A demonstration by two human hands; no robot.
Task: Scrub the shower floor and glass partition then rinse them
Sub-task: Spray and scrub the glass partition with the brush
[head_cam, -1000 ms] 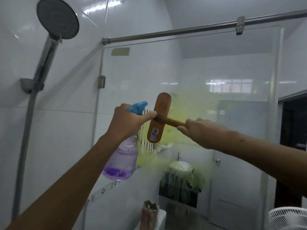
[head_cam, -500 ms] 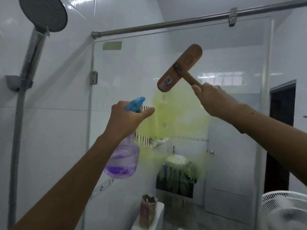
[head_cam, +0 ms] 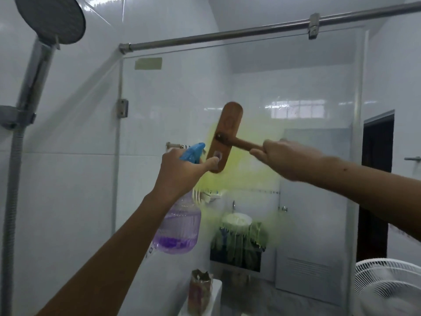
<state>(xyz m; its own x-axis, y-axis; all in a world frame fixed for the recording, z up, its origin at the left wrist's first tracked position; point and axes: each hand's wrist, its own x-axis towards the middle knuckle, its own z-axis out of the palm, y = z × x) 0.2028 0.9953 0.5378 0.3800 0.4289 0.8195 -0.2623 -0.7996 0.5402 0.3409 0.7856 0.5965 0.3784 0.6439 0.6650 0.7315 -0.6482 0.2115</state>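
White tile walls close us in, and the glass [head_cam: 296, 92] stands straight ahead under a steel rail [head_cam: 227, 34]. We judge ourselves to be midway through scrubbing this panel.

Our right hand [head_cam: 287, 158] has its fingers wrapped tight round the handle of the brush [head_cam: 224, 137]. The brush's wooden back faces us, nearly upright. Its bristles are hidden behind it, presumably against the glass at mid-height.

Our left hand [head_cam: 182, 172] grips the neck of the bottle [head_cam: 177, 226] with fingers curled. One digit reaches forward, its tip in front of the brush's lower end; we cannot tell whether it touches. The bottle hangs just left of the brush, with purple liquid low in it.

Yellow-green foam [head_cam: 255, 174] covers a patch in the middle of the glass, around and below the brush. It thins into drips lower down.

- **Done, by our reading:** cleaner is on that middle patch and is being worked.
- **Left on the glass:** the top band, the strip beside the hinge and the right side show no foam.
- **Floor:** it lies out of view, so we cannot say whether it has been scrubbed.
- **Rinsing:** it looks not yet begun. The shower head [head_cam: 51, 18] sits in its holder at upper left with no water showing.
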